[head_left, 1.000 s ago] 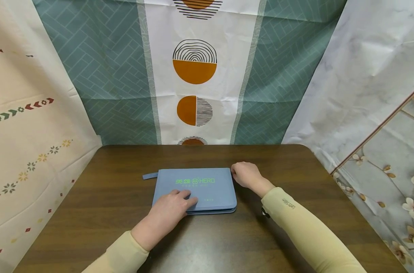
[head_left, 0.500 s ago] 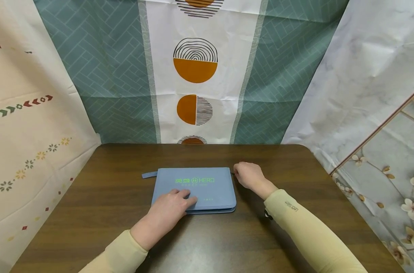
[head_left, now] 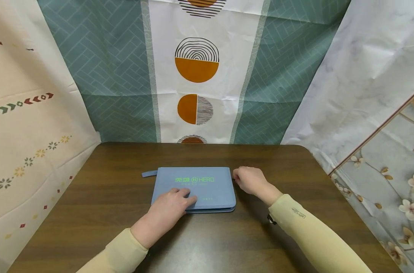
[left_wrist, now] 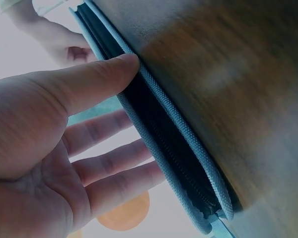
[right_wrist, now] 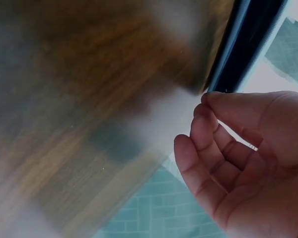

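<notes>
A blue zip case with green HERO lettering lies flat on the table. My left hand rests on its front left part, fingers spread on the cover. In the left wrist view, the left thumb lies across the front edge, where the zip is open and a dark gap shows. At the case's right edge, my right hand pinches something small with thumb and forefinger, seemingly the zip pull. The right wrist view shows those pinched fingertips at the case's edge; the pull itself is mostly hidden.
A blue strap sticks out at the case's back left corner. The brown wooden table carries the case. Patterned cloths hang behind the table and at both sides.
My right hand has moved slightly away from the case's back right corner, then a little toward the front along the right edge. The left hand and the case stay nearly in place.
</notes>
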### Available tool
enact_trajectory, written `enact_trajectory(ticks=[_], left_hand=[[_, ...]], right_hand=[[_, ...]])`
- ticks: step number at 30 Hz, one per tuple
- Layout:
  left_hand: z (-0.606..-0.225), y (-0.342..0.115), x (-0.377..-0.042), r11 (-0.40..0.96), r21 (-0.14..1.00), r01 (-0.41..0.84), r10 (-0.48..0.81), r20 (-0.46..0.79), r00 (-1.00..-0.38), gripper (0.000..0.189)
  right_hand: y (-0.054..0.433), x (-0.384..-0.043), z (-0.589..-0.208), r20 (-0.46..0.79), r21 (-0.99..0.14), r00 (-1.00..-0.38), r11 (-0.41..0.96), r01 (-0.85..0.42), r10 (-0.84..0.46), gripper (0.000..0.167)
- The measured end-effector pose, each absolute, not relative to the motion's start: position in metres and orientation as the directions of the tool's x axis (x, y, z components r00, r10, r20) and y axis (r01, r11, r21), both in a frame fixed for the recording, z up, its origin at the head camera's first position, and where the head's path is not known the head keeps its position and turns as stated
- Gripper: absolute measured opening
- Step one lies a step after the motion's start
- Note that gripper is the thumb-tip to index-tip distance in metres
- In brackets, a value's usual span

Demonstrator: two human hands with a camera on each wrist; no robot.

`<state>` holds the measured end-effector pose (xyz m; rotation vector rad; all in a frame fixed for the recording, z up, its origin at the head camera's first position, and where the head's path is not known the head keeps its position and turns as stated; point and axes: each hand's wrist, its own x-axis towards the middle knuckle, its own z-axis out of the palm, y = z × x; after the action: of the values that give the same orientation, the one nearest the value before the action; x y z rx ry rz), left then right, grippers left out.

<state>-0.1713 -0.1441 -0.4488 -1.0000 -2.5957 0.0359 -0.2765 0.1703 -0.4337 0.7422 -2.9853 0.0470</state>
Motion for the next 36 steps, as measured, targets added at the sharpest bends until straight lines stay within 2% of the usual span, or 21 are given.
enact_trajectory(ticks=[10, 20, 28, 36], left_hand=[[-0.448, -0.143, -0.172, 0.747, -0.148, 0.649, 0.657, 0.318, -0.684, 0.047], [-0.448, -0.144, -0.172, 0.742, -0.161, 0.651, 0.662, 0.334, -0.671, 0.049], [-0.447, -0.144, -0.172, 0.738, -0.152, 0.658, 0.665, 0.328, -0.671, 0.049], [-0.446, -0.144, -0.171, 0.738, -0.146, 0.658, 0.665, 0.320, -0.675, 0.049]], right_hand=[[0.175, -0.255, -0.434, 0.060, -0.029, -0.873, 0.874, -0.486, -0.484, 0.022], [0.178, -0.231, -0.430, 0.071, -0.017, -0.831, 0.832, -0.555, -0.552, 0.029], [0.186, -0.211, -0.433, 0.120, -0.029, -0.770, 0.773, -0.634, -0.627, 0.035], [0.185, -0.195, -0.429, 0.091, -0.035, -0.753, 0.753, -0.657, -0.652, 0.039]])
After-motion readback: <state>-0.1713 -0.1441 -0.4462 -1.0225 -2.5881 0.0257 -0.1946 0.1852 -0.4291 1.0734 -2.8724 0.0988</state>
